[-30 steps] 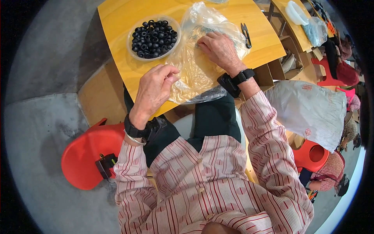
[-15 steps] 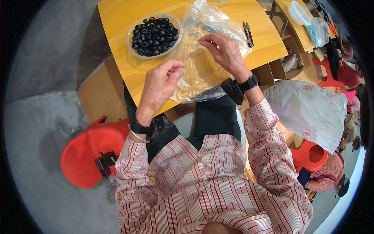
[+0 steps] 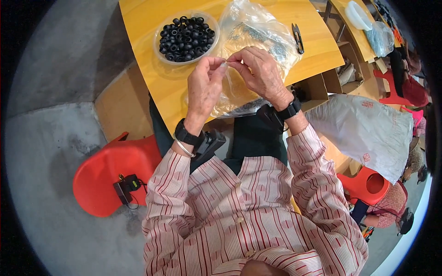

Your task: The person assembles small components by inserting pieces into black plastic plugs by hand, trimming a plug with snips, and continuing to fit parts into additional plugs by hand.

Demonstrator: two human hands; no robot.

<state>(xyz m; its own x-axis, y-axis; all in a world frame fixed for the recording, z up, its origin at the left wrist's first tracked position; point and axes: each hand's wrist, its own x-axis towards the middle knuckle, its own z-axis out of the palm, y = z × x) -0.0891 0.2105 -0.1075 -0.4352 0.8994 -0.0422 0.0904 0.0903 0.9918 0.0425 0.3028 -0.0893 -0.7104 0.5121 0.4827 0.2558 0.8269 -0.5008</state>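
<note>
My left hand [image 3: 206, 87] and my right hand [image 3: 258, 72] meet at the fingertips above a clear plastic bag [image 3: 239, 99]. Each hand is closed in a pinch; what lies between the fingertips is too small to name. Small bluish-grey pieces [image 3: 251, 32] show in the far part of the bag. Left of the bag stands a round clear tub [image 3: 159, 53] full of black ring-shaped parts [image 3: 186, 40]. Black thread snips [image 3: 298, 37] lie on the yellow table [image 3: 317, 46] to the right of the bag.
Open cardboard boxes [image 3: 315, 87] sit by the table's right edge, with a large white sack [image 3: 363, 131] nearer. A red chair [image 3: 99, 179] with a small black device is at my left. Other people work at the far right, near a second table [image 3: 352, 37].
My hands have come together from apart; the left moved right and away from me, and the fingertips now meet. The view has shifted slightly.
</note>
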